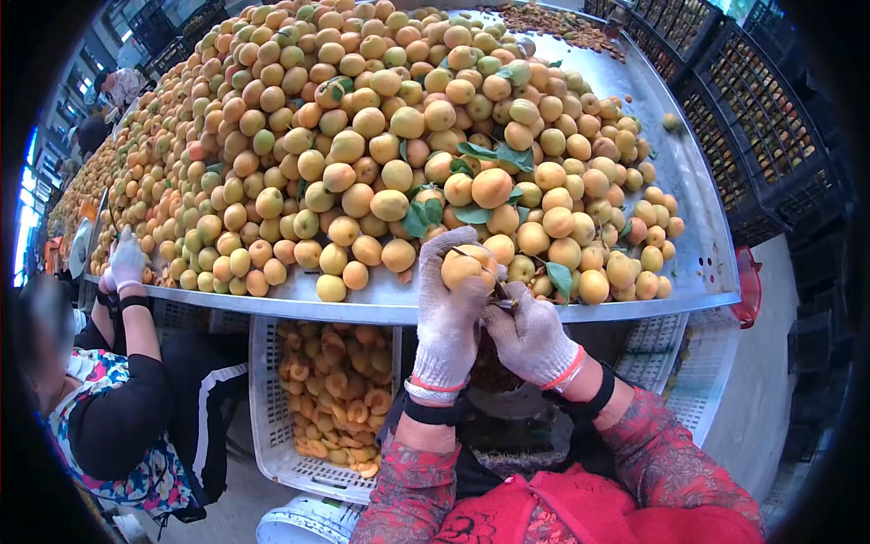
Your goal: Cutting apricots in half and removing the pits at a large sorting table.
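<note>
My left hand [448, 306], in a white knit glove, holds a yellow-orange apricot [469, 267] above the front edge of a metal table [367, 311]. Close beside it, my right hand [530, 333], gloved too, has its fingers closed on a small, thin tool [504, 296] at the fruit's lower right side; its kind cannot be told. A large heap of apricots [387, 143] with some green leaves [423, 216] lies on the table just beyond both hands. Below the table edge, left of my forearms, a white plastic crate [265, 408] holds halved apricots [340, 401].
A co-worker [122, 408] sits at the left, gloved hands at the same table. Apricot pits [557, 24] lie at the table's far end. Black crates of fruit [754, 115] are stacked at the right, near a red basket [747, 285]. A white bucket [309, 520] stands below.
</note>
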Tool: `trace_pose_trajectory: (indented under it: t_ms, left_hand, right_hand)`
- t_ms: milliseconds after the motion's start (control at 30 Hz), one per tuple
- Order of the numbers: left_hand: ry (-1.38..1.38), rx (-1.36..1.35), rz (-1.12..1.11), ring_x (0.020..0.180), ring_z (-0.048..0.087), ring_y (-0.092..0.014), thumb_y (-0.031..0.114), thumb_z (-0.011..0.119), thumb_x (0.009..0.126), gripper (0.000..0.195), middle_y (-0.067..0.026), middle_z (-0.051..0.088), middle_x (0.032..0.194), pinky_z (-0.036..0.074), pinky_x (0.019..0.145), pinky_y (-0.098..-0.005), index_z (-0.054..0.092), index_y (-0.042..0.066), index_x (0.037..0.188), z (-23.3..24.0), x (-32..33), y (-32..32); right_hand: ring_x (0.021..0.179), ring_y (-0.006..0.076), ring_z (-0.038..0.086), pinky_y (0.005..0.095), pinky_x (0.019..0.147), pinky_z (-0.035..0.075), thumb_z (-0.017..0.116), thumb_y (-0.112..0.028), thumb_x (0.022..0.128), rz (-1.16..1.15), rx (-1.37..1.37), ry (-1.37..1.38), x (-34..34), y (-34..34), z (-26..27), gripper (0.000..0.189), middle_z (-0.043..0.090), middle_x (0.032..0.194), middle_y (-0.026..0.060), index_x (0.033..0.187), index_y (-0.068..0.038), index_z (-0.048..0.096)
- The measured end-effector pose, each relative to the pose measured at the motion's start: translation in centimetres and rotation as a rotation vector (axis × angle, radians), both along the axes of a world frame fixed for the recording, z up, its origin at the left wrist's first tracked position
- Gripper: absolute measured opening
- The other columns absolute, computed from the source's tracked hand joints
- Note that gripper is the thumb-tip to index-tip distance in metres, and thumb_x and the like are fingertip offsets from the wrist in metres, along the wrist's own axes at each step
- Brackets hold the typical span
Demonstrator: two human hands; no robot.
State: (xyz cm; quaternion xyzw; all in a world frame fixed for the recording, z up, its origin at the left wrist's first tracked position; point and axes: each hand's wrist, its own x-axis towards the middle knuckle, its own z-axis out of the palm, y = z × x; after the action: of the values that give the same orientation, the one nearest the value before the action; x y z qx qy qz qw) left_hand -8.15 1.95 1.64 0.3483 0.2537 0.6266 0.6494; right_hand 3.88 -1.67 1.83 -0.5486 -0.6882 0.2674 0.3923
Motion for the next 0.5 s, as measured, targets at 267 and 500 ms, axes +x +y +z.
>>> trace_pose_trajectory:
  t_ms: [267,500]
  left_hand:
    - [-0.156,-0.159,-0.135,0.105,0.066,-0.027,0.044,0.07,0.092,0.064,-0.014,0.064,0.109,0.054,0.094,-0.0382,0.044,0.004,0.135,0.9,0.3,-0.5]
    - [0.022,-0.051,-0.023,0.108,0.061,-0.022,0.025,0.075,0.089,0.052,-0.0113,0.06,0.119,0.052,0.092,-0.0332,0.048,0.005,0.13,0.3,0.1,0.5]
  right_hand:
    - [0.079,0.0428,0.071,0.0427,0.066,0.056,0.067,-0.009,0.091,-0.021,0.05,-0.027,-0.7,0.1,-0.5,0.023,0.069,0.081,0.0246,0.109,0.002,0.059]
    - [0.065,0.0414,0.068,0.0465,0.055,0.054,0.07,-0.019,0.09,-0.04,0.104,-0.115,-0.2,0.7,0.1,0.024,0.066,0.072,0.0201,0.102,-0.002,0.058]
